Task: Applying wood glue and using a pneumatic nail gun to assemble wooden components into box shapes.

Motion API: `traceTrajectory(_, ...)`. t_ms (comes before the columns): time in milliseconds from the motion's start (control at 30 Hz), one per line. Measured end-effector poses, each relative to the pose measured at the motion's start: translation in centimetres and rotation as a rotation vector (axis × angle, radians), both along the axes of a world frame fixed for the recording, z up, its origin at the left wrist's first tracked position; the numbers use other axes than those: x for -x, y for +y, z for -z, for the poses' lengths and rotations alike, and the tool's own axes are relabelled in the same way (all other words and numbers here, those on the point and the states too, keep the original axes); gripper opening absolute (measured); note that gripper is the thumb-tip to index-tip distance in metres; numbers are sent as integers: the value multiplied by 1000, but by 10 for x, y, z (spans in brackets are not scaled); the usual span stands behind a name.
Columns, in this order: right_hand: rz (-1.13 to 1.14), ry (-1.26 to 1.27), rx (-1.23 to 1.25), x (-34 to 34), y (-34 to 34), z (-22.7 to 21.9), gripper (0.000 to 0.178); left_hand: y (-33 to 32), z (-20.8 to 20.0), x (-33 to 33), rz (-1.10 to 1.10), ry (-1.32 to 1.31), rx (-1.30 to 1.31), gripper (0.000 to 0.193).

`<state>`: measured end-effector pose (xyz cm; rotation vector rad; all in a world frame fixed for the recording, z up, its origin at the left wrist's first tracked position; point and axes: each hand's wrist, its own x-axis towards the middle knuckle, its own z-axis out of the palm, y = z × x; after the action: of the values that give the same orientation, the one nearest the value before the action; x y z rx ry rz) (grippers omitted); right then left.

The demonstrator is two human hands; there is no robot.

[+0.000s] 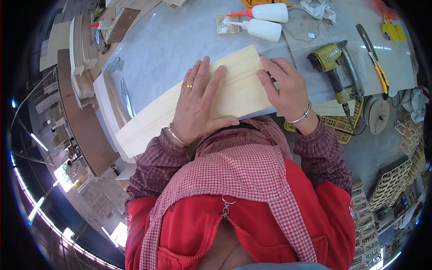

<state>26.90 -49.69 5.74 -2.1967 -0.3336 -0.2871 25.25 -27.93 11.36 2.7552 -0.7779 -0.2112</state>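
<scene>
Under my flat, spread left hand [196,104] lies a long, pale, grained board [239,85]; my right hand [286,85] touches its end, whether pinching I cannot tell. Beyond its far edge, tabletop [173,42] stretches.

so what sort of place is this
Probably a woodworking shop: there's a pale board in front, what looks like a nail gun to its right, and stacked planks at the far left.

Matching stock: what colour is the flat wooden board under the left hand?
The board is pale yellow; see the head view.
</scene>
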Motion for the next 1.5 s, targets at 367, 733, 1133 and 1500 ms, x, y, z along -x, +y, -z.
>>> traceTrajectory(367, -13, 5, 84, -4, 2, -16, 28, -5, -1, -1, -31, 50, 15, 103)
traceTrajectory(733, 11, 4, 7, -4, 8, -13, 28, 2, 1, 1, -17, -4, 7, 101)
traceTrajectory(1133, -154, 255, 60, -1, 9, -31, 29, 188, -12, 56, -531, -233, 48, 50)
traceTrajectory(1500, 2, 474, 28, -14, -8, -26, 36, 367, -9, 195, -1603, -103, 333, 24)
